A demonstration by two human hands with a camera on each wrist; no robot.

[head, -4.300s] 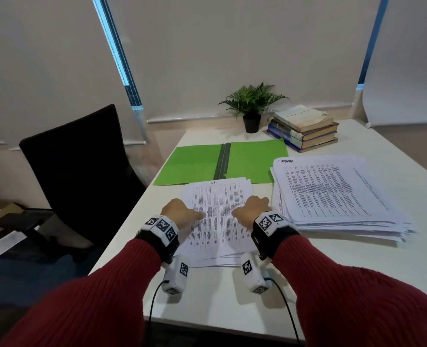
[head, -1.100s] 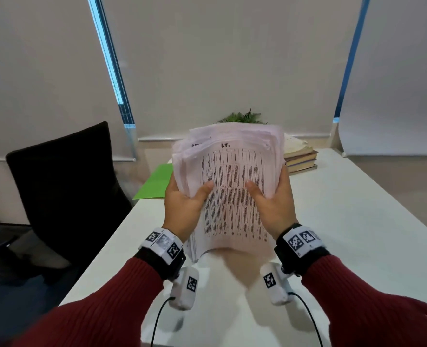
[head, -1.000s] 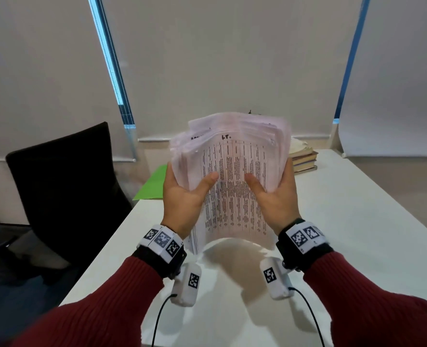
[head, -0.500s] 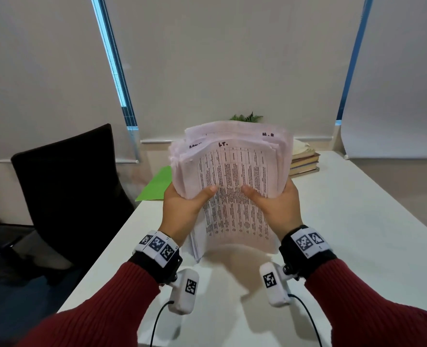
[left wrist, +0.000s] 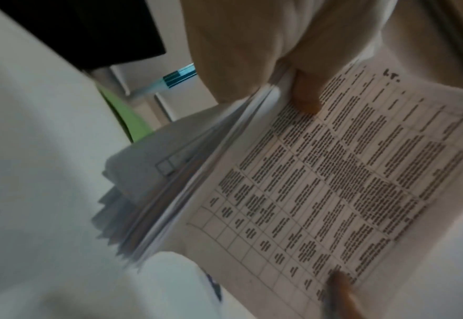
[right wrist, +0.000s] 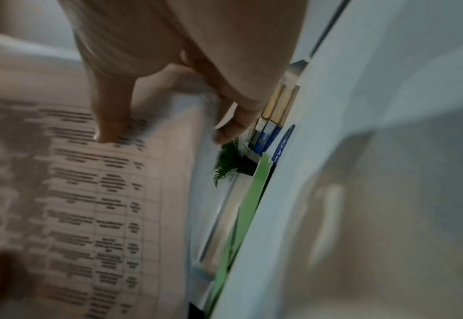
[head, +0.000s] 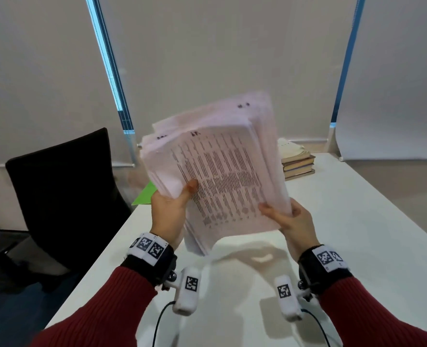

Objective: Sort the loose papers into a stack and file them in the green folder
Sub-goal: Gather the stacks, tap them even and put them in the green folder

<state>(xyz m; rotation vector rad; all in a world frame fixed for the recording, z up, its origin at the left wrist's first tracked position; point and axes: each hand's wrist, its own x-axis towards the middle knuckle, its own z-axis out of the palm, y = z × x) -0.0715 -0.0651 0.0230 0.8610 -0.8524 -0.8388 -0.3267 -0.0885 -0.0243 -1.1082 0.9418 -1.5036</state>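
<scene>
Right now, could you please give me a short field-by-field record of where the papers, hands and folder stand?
papers: thick stack of white printed sheets, lifted off the white table, tilted, edges uneven
left hand: holds the stack's left edge, thumb on the front page
right hand: holds the lower right corner, thumb on front
folder: green folder lies on the table behind the stack, mostly hidden; no papers in the visible part
behind: pile of books at the table's far edge
beside table: black chair

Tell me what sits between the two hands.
The paper stack, lifted off the table. The left hand grips its left edge, the right hand its lower right corner. The head view shows it.
</scene>
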